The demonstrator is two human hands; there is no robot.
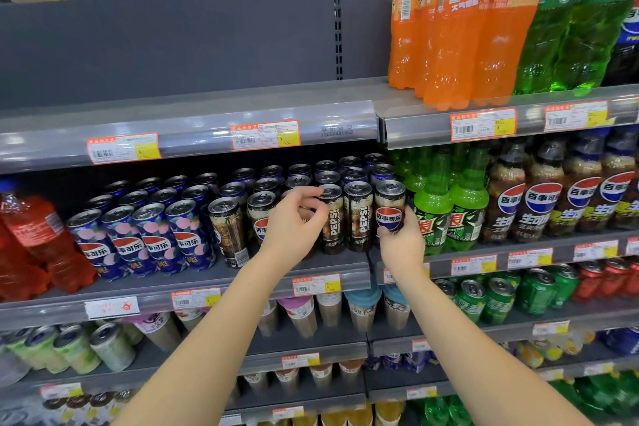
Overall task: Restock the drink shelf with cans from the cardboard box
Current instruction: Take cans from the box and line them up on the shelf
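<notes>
On the middle drink shelf [193, 282] stands a front row of black Pepsi cans. My left hand [294, 225] reaches in from below. Its thumb lies at the rim and its curled fingers at the left side of one black Pepsi Zero Sugar can [333, 218]. My right hand [397, 245] grips the rightmost black Pepsi can [390, 207] low on its side; the can stands upright at the row's end. Between them stands another black can [359, 214]. More cans fill the rows behind. The cardboard box is out of view.
Blue floral Pepsi cans [145, 238] stand left of the black row, with red bottles [31, 238] at the far left. Green bottles [435, 214] press against the right side. The upper shelf [193, 114] carries orange bottles [460, 27] on its right. Lower shelves hold cups and green cans.
</notes>
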